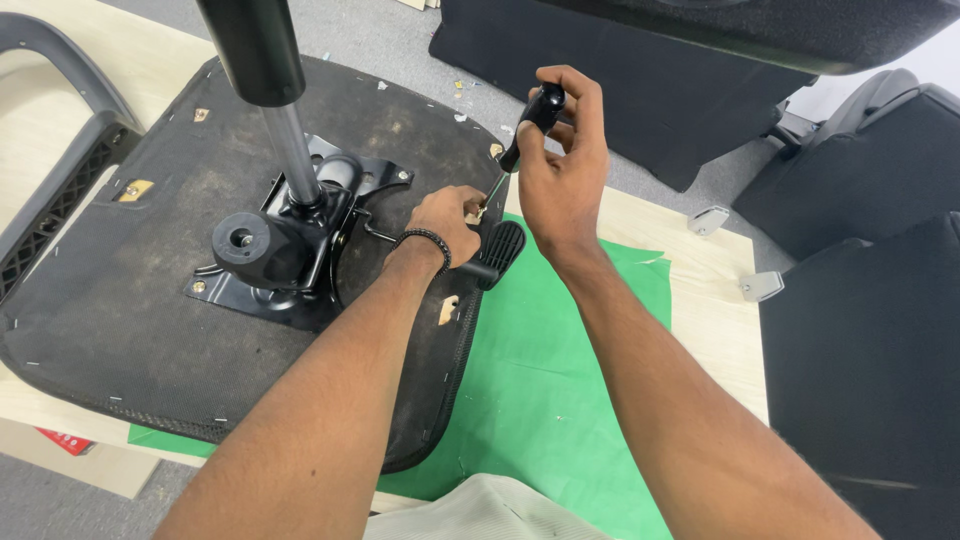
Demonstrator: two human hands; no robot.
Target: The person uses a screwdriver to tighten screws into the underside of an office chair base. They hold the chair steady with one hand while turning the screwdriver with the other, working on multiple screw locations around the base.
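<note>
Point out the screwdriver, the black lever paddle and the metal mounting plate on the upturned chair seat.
screwdriver (pixel 541 108): head view, on its black handle, gripped by the right hand.
black lever paddle (pixel 503 248): head view, on its ribbed flat face.
metal mounting plate (pixel 262 299): head view, on its bare front part.

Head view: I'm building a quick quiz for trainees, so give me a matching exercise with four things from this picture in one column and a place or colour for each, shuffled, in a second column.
Things:
1. screwdriver
2. seat base
3. green sheet
4. beaded bracelet

Places or colours:
A. spread flat on the wooden table, partly under the seat
B. around the left wrist
C. black handle gripped in the right hand, shaft angled down to the seat's edge
D. lying upside down, with a metal plate and a gas cylinder sticking up

Pairs: 1-C, 2-D, 3-A, 4-B
</note>
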